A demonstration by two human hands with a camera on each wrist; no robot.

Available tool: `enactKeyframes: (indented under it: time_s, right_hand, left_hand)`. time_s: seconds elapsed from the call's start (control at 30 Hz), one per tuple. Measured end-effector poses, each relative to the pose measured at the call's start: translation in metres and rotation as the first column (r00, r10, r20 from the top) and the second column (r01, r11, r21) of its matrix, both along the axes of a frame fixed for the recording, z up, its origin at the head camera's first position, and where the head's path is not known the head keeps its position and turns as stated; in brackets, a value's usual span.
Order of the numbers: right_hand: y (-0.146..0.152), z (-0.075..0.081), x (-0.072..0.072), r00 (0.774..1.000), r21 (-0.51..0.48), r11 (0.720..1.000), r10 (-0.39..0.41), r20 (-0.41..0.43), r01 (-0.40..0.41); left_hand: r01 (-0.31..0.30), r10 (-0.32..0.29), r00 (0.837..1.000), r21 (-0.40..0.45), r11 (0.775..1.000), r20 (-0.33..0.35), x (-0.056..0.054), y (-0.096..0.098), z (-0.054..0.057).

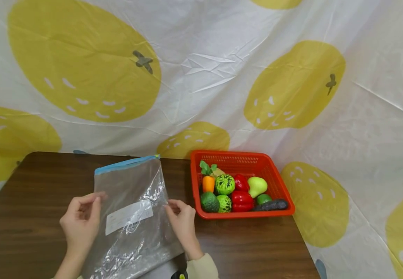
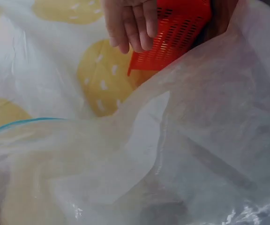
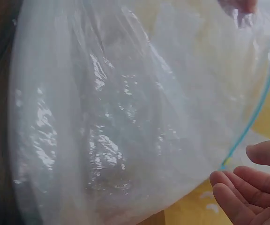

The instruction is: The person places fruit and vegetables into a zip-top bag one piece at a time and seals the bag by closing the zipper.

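Observation:
A clear plastic zip bag [image 1: 128, 205] with a blue zip strip along its top and a white label hangs upright over the table. My left hand [image 1: 82, 221] pinches its left edge between thumb and forefinger; in the right wrist view those left fingertips [image 3: 243, 9] show at the bag's wrinkled edge. Beside the bag's right edge is my right hand [image 1: 182, 223], its fingertips overlapping the plastic in the head view. In the right wrist view the right hand [image 3: 254, 187] has thumb and loosely bent fingers apart, close to the yellow zip slider [image 3: 226, 161].
A red plastic basket [image 1: 196, 186] stands on the brown wooden table [image 1: 250, 244] to the right. Inside are model vegetables and fruit: a carrot [image 1: 208, 184], red peppers [image 1: 242, 201], a green pear [image 1: 258, 186] and several more. Behind hangs a fruit-print cloth [image 1: 201, 69].

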State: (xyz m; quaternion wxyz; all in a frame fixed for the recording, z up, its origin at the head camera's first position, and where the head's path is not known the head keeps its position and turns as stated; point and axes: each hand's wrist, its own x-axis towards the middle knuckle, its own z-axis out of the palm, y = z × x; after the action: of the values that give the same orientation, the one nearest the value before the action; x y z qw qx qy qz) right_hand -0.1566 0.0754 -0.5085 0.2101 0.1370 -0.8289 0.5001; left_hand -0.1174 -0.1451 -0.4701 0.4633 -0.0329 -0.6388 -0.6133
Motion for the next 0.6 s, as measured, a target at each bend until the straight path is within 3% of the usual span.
enactKeyframes:
  time_s: [0.13,0.3,0.4,0.53,0.6]
  right_hand:
    - [-0.004,0.005,0.002,1.0,-0.026,1.0,0.011,0.019,-0.011]
    - [-0.008,0.012,0.004,0.998,-0.059,0.998,0.039,0.043,-0.037]
    - [-0.012,0.039,0.011,0.995,-0.101,0.993,0.075,0.062,-0.069]
    - [-0.015,0.077,0.02,0.982,-0.207,0.971,0.147,0.115,-0.121]
    - [-0.015,0.082,0.019,0.971,-0.282,0.948,0.192,0.143,-0.145]
  left_hand:
    - [-0.002,0.008,0.991,0.043,0.999,-0.135,0.004,0.005,0.015]
    - [-0.006,0.023,0.958,0.059,0.998,-0.286,0.013,0.016,0.037]
    - [-0.022,0.023,0.935,0.006,1.0,-0.353,0.019,0.022,0.044]
    - [-0.052,0.004,0.899,-0.097,0.994,-0.438,0.021,0.03,0.041]
    - [-0.067,-0.014,0.872,-0.148,0.987,-0.489,0.022,0.035,0.038]
